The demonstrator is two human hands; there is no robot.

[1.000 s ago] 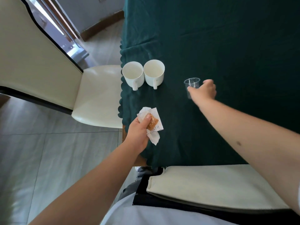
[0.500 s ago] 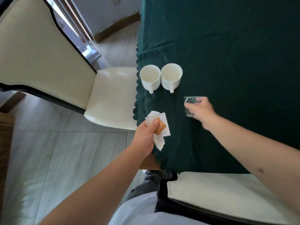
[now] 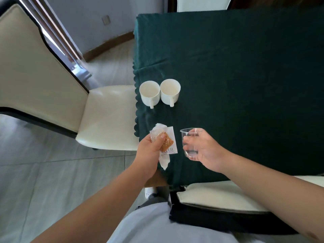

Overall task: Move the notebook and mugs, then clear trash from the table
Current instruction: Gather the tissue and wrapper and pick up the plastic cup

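Two white mugs [image 3: 149, 93] [image 3: 170, 91] stand side by side near the left edge of the table with the dark green cloth [image 3: 245, 76], handles towards me. My left hand [image 3: 149, 154] grips a bundle of trash [image 3: 165, 142]: crumpled white tissue, a white wrapper and an orange cracker packet. My right hand [image 3: 206, 151] holds a clear plastic cup [image 3: 190, 142] lifted above the table's near left corner, close beside the trash. No notebook is in view.
A cream chair [image 3: 105, 116] stands at the table's left side, its seat next to the mugs. Another cream chair seat [image 3: 222, 199] is tucked under the near edge by my body. Grey tiled floor [image 3: 43, 172] lies to the left.
My right hand has lifted the clear cup off the cloth and brought it back towards me, next to my left hand. The left hand keeps its hold on the trash.
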